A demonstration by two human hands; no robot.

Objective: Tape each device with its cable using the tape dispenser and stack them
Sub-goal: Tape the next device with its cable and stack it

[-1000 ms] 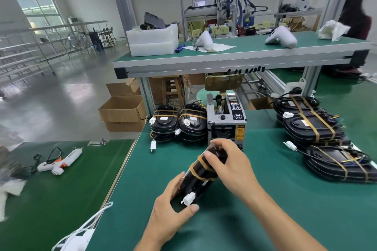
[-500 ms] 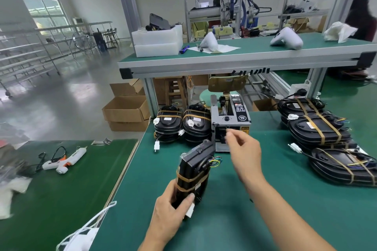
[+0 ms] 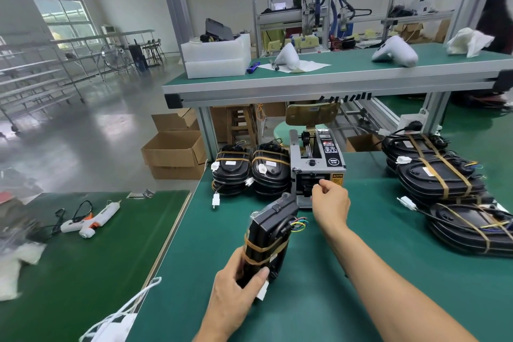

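1. Since a second back, my right hand (image 3: 330, 200) had left the device (image 3: 270, 239) and gone up to the mouth of the tape dispenser (image 3: 316, 166) at 12 o'clock, while the device had been tipped up onto its end.
2. Right fingers were curled with thumb and forefinger pinched together at the dispenser's slot. Couldn't actually make out a tape strip between them, so can't say if I'd caught one.
3. Left hand (image 3: 236, 291) was wrapped round the device's lower end, thumb across the front near the white connector, fingers hidden behind.
4. That device stood tilted on the green bench (image 3: 319, 300), dead centre, just at 6 o'clock from the dispenser, one tan band already round its lower half and coloured wires poking out at 3 o'clock.
5. Handling guess: stiff black plastic shell, moderate weight, kinda slick, with a springy cable that wants to uncoil. Best held low across the banded part like this, keeping off the thin wires.
6. Right forearm reached straight out from 5 o'clock, wrist slightly bent down.
7. Finished stacks (image 3: 251, 172) sat at 11 o'clock of the dispenser, the other devices (image 3: 433, 175) at 3 o'clock.
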